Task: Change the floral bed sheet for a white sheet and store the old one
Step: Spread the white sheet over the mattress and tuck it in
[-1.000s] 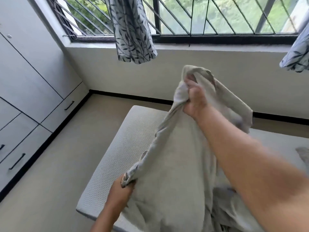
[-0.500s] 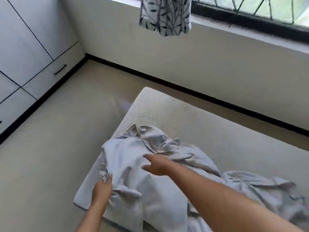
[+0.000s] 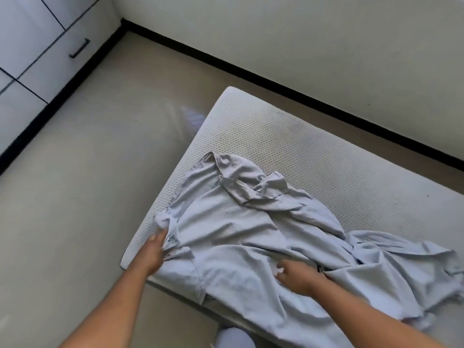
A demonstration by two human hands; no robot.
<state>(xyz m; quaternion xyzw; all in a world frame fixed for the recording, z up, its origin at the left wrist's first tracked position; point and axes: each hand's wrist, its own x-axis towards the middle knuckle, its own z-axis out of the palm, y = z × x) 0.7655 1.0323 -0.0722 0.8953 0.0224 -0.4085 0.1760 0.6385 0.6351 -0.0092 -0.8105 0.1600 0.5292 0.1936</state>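
Observation:
A crumpled white sheet [image 3: 241, 222] lies bunched over the near left corner of the bare mattress [image 3: 313, 162], which has a honeycomb-textured top. My left hand [image 3: 153, 252] pinches a gathered edge of the sheet at the mattress's left side. Resting on the cloth nearer the front is my right hand [image 3: 296, 276], its fingers spread and pressing into a fold. The floral sheet is out of view.
A wardrobe with drawers and a black handle [image 3: 79, 49] lines the left wall. Beige floor [image 3: 88, 172] runs between it and the mattress. A white wall with a black skirting [image 3: 276, 79] runs behind the mattress. A pale rounded shape [image 3: 233, 337] shows at the bottom edge.
The sheet was held up in the air with both hands; it has dropped onto the mattress. My right hand let go and moved down onto the cloth. The view has tilted downward.

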